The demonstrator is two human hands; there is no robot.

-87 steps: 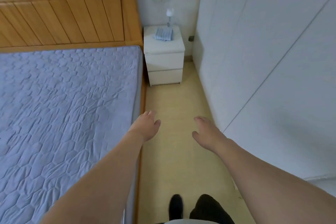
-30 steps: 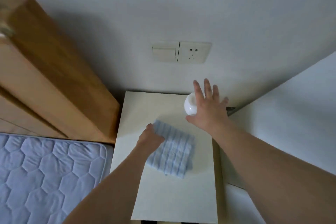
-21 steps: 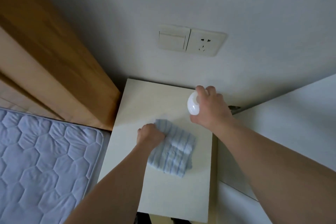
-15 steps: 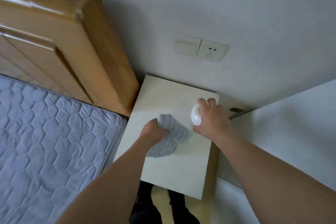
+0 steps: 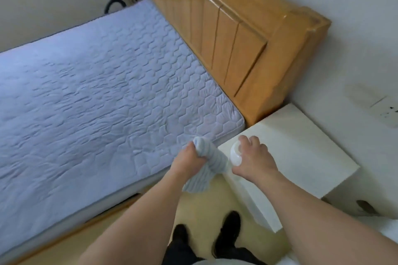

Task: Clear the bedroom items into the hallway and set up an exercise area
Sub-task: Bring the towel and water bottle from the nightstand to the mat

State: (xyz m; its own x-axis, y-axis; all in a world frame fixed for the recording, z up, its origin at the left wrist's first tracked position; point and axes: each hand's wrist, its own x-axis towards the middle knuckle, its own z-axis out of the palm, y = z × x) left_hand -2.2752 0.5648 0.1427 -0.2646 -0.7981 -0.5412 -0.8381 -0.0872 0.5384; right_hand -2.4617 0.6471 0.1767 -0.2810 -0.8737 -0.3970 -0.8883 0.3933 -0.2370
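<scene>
Right now I am looking down at the bed (image 5: pixel 90 92), the biggest thing here, stretching away beyond and to the left of my left hand (image 5: pixel 189 160); I judge it heavy and not something I am shifting. Its wooden headboard (image 5: pixel 232 34) is running off beyond both hands. The white bedside cabinet, my bench (image 5: pixel 301 150) for now, is lying under and to the right of my right hand (image 5: pixel 255 160); I am guessing it is stiff, boxy and a two-handed lift by its lower edges.

The striped cloth (image 5: pixel 206 170) is bunching in my left hand, with fingers curling round its upper part while the rest is hanging limp below the fist, off the bench and over the floor (image 5: pixel 198 206). It is looking soft and light, so a grab anywhere is holding it, though a loose tail could be snagging.

The small white lamp (image 5: pixel 235 155) is sitting in my right hand, fingers wrapping over its rounded head, just beside the cloth. I cannot tell whether it is touching the bench. I am judging it light, smooth, perhaps brittle, so a grip lower down would be safer if a stem is there.
</scene>
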